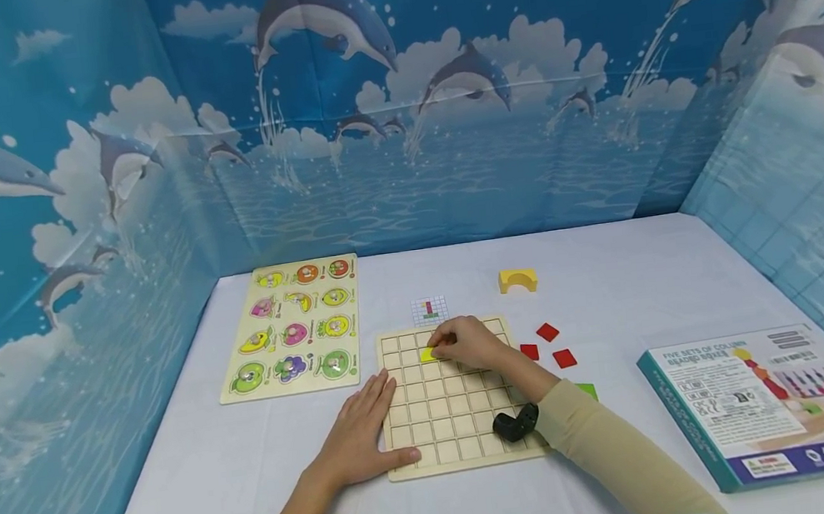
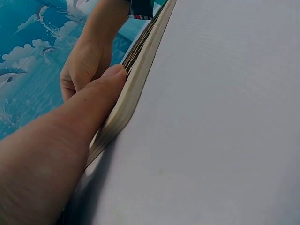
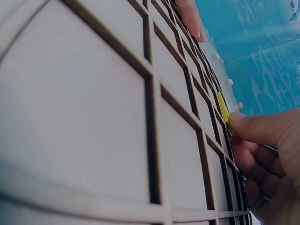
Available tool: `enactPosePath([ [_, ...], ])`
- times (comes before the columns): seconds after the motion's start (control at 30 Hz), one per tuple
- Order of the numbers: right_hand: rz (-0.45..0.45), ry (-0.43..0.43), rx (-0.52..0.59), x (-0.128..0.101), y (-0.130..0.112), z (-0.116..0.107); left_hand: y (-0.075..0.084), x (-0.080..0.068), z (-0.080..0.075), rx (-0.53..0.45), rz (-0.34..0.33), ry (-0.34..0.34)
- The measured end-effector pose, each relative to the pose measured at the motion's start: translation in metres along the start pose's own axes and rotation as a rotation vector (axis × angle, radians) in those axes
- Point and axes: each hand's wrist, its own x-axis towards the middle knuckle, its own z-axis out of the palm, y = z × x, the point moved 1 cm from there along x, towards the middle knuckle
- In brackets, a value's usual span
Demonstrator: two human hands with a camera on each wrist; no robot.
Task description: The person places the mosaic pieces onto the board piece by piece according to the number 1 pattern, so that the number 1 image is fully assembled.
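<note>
On the grid board [image 1: 449,408] | right hand [image 1: 470,343] pinches yellow tile [image 1: 427,354] — seat it square in its cell | left hand [image 1: 362,430] flat, fingers straight, steadying the board's edge — keep pressing.

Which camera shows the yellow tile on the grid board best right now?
Head view: the yellow tile lies flat in a board cell under the right hand. Right wrist shows only its edge; left wrist doesn't show it.
</note>
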Motion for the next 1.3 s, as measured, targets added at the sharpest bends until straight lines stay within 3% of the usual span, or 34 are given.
enactPosePath([
  [0.7,-0.021,0.046,0.012,-0.006,0.006,-0.001,-0.002,0.0,0.003,-0.013,0.01,0.006],
  [1.3,0.028,0.171,0.052,-0.051,0.026,-0.058,-0.002,-0.001,0.001,-0.011,0.031,0.017],
])
